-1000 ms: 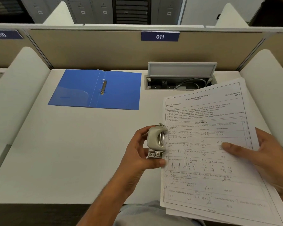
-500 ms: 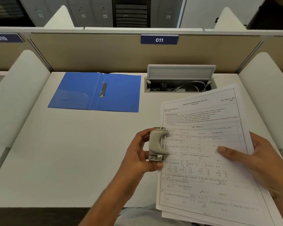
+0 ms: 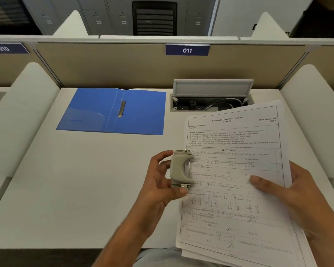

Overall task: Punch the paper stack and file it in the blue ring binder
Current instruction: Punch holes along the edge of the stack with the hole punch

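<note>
A stack of printed exam sheets (image 3: 233,189) is held above the desk on the right, my right hand (image 3: 297,199) gripping its right edge with the thumb on top. My left hand (image 3: 162,187) holds a small grey hole punch (image 3: 179,168) upright against the middle of the stack's left edge. The paper's edge sits in the punch's slot. The blue ring binder (image 3: 112,110) lies open and flat at the back left of the desk, its metal rings (image 3: 121,108) in the middle.
An open cable box (image 3: 210,101) with its lid raised sits in the white desk (image 3: 75,180) behind the papers. Beige partitions carry a label 011 (image 3: 187,50). White side dividers (image 3: 23,116) flank the desk on both sides.
The paper stack and punch have shifted slightly left and lower in view, and the stack's left edge now sits deeper in the punch. The binder has not moved.
</note>
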`<state>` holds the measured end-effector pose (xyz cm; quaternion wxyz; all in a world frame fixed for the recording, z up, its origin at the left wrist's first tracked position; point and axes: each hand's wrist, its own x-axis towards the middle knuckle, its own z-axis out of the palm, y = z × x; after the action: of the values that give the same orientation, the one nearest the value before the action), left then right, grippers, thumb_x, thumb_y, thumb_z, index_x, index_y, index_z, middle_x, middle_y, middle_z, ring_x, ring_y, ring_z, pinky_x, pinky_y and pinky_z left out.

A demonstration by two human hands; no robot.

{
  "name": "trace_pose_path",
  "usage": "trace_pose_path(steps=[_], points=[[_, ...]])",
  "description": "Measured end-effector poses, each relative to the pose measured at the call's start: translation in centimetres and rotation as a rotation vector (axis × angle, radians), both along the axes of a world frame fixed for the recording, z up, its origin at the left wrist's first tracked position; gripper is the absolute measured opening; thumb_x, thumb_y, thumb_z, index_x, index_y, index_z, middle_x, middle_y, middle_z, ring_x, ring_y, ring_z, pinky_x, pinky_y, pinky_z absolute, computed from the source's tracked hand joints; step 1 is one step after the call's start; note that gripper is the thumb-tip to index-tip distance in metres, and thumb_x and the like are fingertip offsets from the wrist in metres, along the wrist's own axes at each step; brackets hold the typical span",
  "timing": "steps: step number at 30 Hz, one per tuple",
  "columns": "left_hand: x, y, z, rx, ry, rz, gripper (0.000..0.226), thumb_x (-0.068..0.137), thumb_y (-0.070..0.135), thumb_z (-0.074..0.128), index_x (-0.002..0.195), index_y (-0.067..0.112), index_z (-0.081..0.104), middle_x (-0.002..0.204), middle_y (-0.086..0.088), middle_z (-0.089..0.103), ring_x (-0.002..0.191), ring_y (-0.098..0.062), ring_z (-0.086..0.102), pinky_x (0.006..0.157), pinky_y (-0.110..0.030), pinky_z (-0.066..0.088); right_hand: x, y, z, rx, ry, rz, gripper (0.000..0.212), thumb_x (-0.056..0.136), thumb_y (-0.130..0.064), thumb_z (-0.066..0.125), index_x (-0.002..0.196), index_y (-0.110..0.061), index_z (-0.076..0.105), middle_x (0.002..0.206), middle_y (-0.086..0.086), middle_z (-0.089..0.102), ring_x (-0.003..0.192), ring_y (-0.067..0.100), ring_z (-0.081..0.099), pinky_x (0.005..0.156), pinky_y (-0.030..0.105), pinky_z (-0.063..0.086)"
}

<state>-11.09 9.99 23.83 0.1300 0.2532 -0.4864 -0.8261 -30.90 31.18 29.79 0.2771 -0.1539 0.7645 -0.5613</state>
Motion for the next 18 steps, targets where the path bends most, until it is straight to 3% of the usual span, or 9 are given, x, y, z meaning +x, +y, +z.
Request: trace_pose_path(steps=[3, 6, 10, 14, 18], points=[[-0.3, -0.2, 0.4, 0.033, -0.053, 0.079, 0.062, 0.089, 0.031, 0.071, 0.148, 0.029, 0.051, 0.138, -0.004, 0.069, 0.116, -0.027, 0.073, 0.086, -0.039, 0.063, 0.6, -0.1, -0.4, -0.016, 0.010, -0.023, 0.044, 0.072, -0.014, 0.084, 0.114, -0.021, 0.077, 0.104, -0.002, 0.085, 0.088, 0.020, 0.083, 0.073, 0.034, 0.068], [-0.5, -0.5, 0.5, 0.025, -0.113, 0.077, 0.050, 0.099, 0.050, 0.062, 0.144, 0.028, 0.062, 0.135, -0.004, 0.072, 0.121, -0.031, 0.072, 0.094, -0.045, 0.063, 1.0, -0.2, -0.6, -0.035, 0.007, -0.032, 0.043, 0.073, -0.012, 0.084, 0.115, -0.019, 0.078, 0.104, -0.001, 0.085, 0.089, 0.021, 0.083, 0.072, 0.032, 0.068], [-0.5, -1.0, 0.4, 0.026, -0.153, 0.097, 0.048, 0.095, 0.045, 0.058, 0.138, 0.025, 0.068, 0.129, -0.006, 0.076, 0.119, -0.035, 0.073, 0.093, -0.046, 0.065, 1.4, -0.5, -1.0, -0.035, 0.004, -0.026, 0.040, 0.077, -0.008, 0.084, 0.115, -0.018, 0.078, 0.104, -0.003, 0.085, 0.088, 0.019, 0.083, 0.070, 0.028, 0.067], [-0.1, -1.5, 0.3, 0.042, -0.183, 0.089, 0.051, 0.094, 0.045, 0.060, 0.136, 0.017, 0.068, 0.129, -0.015, 0.074, 0.121, -0.049, 0.066, 0.105, -0.062, 0.055, 1.8, -0.7, -1.5, -0.033, -0.010, -0.038, 0.036, 0.080, -0.003, 0.083, 0.113, -0.017, 0.078, 0.100, -0.006, 0.085, 0.085, 0.015, 0.083, 0.063, 0.020, 0.063], [0.1, -1.9, 0.4, 0.069, -0.219, 0.066, 0.056, 0.090, 0.045, 0.064, 0.134, 0.011, 0.068, 0.128, -0.018, 0.075, 0.113, -0.045, 0.072, 0.107, -0.063, 0.054, 2.1, -0.9, -2.2, -0.022, -0.013, -0.037, 0.035, 0.082, -0.001, 0.083, 0.112, -0.018, 0.078, 0.099, -0.009, 0.085, 0.084, 0.014, 0.082, 0.062, 0.019, 0.062]])
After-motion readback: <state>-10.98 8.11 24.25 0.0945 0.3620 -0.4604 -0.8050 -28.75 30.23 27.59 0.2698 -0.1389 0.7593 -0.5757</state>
